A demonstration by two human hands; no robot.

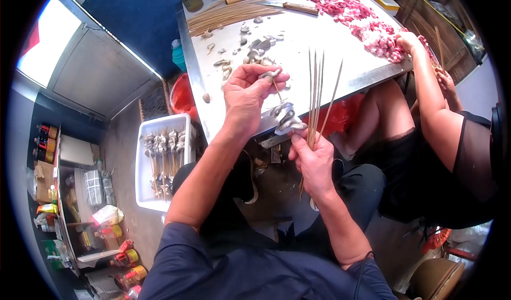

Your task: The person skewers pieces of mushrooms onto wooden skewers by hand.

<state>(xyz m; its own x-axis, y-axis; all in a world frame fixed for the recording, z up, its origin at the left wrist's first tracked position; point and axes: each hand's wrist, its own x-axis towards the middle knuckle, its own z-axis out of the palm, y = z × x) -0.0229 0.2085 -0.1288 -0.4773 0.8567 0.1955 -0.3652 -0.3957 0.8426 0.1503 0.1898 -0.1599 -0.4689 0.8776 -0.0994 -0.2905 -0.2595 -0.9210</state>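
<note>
Grey-white morsels (287,118) on a thin wooden skewer (277,91)

The left hand (247,90) pinches a slick grey piece (272,74) at the skewer's upper end; the right hand (314,156) grasps its lower end beneath the morsels, plus a fan of bare wooden skewers (314,100), probably to keep spares close. Loose grey pieces (260,47) lie at eleven o'clock, seemingly for easy reach; a white plastic tray (143,191) of loaded skewers sits between eight and nine. Bare white tabletop (298,39) stretches from twelve towards a red-pink meat pile (362,23) at one; its metal edge (367,82) passes behind the skewers.
</note>
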